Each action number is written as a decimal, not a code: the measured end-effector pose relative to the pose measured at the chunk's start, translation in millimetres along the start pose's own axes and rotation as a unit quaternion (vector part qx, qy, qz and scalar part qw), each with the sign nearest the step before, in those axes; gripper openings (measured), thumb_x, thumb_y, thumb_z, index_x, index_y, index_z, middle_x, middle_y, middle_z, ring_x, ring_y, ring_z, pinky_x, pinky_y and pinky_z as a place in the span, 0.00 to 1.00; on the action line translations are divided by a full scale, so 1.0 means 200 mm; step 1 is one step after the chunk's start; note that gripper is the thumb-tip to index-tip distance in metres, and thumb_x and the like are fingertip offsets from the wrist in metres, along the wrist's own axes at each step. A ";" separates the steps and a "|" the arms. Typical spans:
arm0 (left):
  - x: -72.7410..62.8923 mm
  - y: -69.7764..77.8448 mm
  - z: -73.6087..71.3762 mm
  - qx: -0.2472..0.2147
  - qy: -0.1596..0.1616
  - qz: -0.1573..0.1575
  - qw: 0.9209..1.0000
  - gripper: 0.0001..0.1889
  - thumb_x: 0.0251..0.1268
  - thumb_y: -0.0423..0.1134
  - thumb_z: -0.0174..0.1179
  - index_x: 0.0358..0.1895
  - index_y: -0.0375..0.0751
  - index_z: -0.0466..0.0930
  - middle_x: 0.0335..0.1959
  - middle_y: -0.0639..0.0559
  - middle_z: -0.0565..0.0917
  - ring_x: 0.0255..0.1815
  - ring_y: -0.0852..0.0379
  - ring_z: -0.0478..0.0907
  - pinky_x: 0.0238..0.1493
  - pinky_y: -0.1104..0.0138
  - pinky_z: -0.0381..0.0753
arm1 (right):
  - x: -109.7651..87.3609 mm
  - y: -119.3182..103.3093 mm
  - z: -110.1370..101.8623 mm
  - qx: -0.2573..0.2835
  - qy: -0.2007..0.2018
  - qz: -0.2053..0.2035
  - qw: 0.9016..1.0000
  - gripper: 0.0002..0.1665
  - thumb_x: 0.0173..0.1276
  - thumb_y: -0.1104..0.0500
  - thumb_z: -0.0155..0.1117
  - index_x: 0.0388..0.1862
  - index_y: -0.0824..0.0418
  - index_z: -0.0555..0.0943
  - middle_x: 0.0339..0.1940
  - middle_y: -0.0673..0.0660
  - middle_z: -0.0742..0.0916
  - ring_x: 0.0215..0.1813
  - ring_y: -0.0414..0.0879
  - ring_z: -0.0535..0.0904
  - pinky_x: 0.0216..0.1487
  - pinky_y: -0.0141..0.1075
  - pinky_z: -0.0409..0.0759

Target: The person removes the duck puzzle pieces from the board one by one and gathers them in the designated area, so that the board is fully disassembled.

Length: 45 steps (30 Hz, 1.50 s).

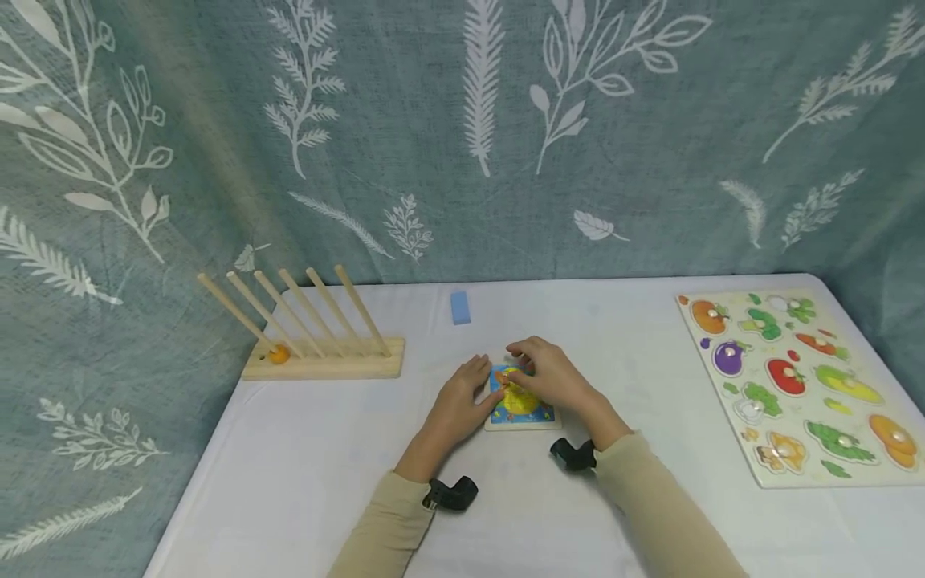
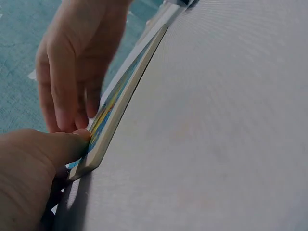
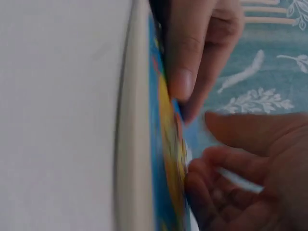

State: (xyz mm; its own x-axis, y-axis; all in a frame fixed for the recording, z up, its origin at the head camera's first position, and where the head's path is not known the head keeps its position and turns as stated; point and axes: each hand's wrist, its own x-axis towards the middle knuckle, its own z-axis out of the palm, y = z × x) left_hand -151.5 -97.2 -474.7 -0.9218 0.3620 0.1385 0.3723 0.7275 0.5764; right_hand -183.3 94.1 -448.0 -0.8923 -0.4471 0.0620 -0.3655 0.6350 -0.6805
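Note:
A small wooden puzzle board (image 1: 522,425) with a yellow picture on blue lies flat on the white table. My left hand (image 1: 460,399) holds its left side, the thumb (image 2: 72,144) resting on top at the edge and the other fingers along the side, partly hidden. Over the board's upper right is my right hand (image 1: 552,375), its fingers bent loosely and the thumb apart from them. In the right wrist view the right fingers (image 3: 202,192) are close to the picture's surface; nothing shows between them and the thumb. Whether they touch it is unclear.
On the left stands a wooden rack (image 1: 325,368) with several upright pegs and an orange bead (image 1: 279,354). A blue rectangle (image 1: 460,307) lies beyond the hands. A large vegetable puzzle board (image 1: 776,417) lies at the right. Behind the table hangs a green leaf-patterned curtain (image 1: 433,120).

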 end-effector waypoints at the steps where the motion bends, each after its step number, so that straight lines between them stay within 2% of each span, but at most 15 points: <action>1: 0.00 0.00 0.00 -0.004 -0.002 -0.003 1.000 0.31 0.66 0.48 0.58 0.65 0.28 0.67 0.68 0.38 0.68 0.72 0.44 0.61 0.72 0.52 0.63 | 0.00 0.00 0.02 0.001 -0.006 0.003 1.000 0.26 0.65 0.57 0.65 0.60 0.66 0.75 0.50 0.59 0.81 0.48 0.50 0.79 0.50 0.41 0.83; 6: -0.01 0.00 0.01 -0.006 0.001 -0.006 1.000 0.31 0.66 0.48 0.59 0.65 0.30 0.67 0.69 0.40 0.67 0.72 0.45 0.61 0.72 0.52 0.63 | 0.00 0.02 0.08 0.010 -0.004 0.003 1.000 0.23 0.66 0.56 0.64 0.57 0.65 0.77 0.49 0.58 0.78 0.48 0.48 0.77 0.52 0.41 0.81; 13: 0.01 0.02 0.02 -0.015 0.012 -0.008 1.000 0.32 0.65 0.48 0.60 0.66 0.31 0.67 0.68 0.39 0.68 0.71 0.45 0.62 0.71 0.52 0.64 | -0.01 0.03 0.09 0.012 0.007 0.000 1.000 0.20 0.65 0.59 0.65 0.55 0.63 0.78 0.51 0.59 0.76 0.49 0.49 0.75 0.55 0.43 0.79; 22: 0.02 0.02 0.02 -0.023 0.017 -0.018 0.999 0.32 0.64 0.48 0.61 0.66 0.31 0.67 0.68 0.39 0.69 0.71 0.44 0.63 0.71 0.51 0.64 | 0.00 0.05 0.08 0.054 0.039 -0.007 0.998 0.16 0.62 0.64 0.67 0.49 0.62 0.78 0.42 0.56 0.82 0.42 0.46 0.78 0.47 0.39 0.81; 29: 0.02 0.01 0.02 -0.023 0.012 -0.014 1.000 0.32 0.64 0.47 0.61 0.66 0.31 0.67 0.68 0.39 0.69 0.71 0.44 0.63 0.71 0.51 0.64 | -0.01 0.04 0.08 0.002 0.055 -0.029 0.998 0.17 0.64 0.62 0.65 0.52 0.62 0.80 0.45 0.55 0.84 0.43 0.45 0.80 0.47 0.39 0.83; 35: 0.00 0.01 0.01 -0.024 0.017 -0.028 0.999 0.32 0.63 0.48 0.62 0.65 0.31 0.68 0.67 0.39 0.69 0.70 0.43 0.63 0.71 0.51 0.64 | -0.01 0.03 0.03 -0.008 0.061 -0.034 0.998 0.17 0.66 0.61 0.63 0.54 0.62 0.80 0.48 0.56 0.84 0.46 0.47 0.81 0.48 0.41 0.84; 40: 0.00 0.00 0.02 -0.026 0.014 -0.035 0.999 0.32 0.64 0.49 0.61 0.66 0.32 0.68 0.68 0.40 0.69 0.71 0.44 0.62 0.72 0.51 0.63 | -0.03 0.08 -0.06 -0.006 0.078 -0.003 0.997 0.18 0.67 0.56 0.62 0.53 0.61 0.81 0.49 0.57 0.84 0.47 0.49 0.81 0.49 0.43 0.83; 45: 0.00 0.00 0.02 -0.028 0.011 -0.038 0.999 0.32 0.64 0.49 0.61 0.66 0.32 0.68 0.68 0.41 0.69 0.72 0.45 0.62 0.72 0.53 0.62 | -0.06 0.17 -0.16 0.001 0.091 0.032 0.995 0.19 0.67 0.57 0.63 0.54 0.63 0.80 0.49 0.60 0.84 0.47 0.52 0.81 0.50 0.45 0.82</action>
State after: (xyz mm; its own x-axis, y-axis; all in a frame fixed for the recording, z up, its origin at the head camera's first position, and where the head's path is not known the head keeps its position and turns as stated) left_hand -150.2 -94.7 -477.1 -0.9496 0.2935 0.1096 0.2947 0.7182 0.6303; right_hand -193.1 140.1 -448.7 -0.9468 -0.2852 0.1493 -0.3066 0.6576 -0.6882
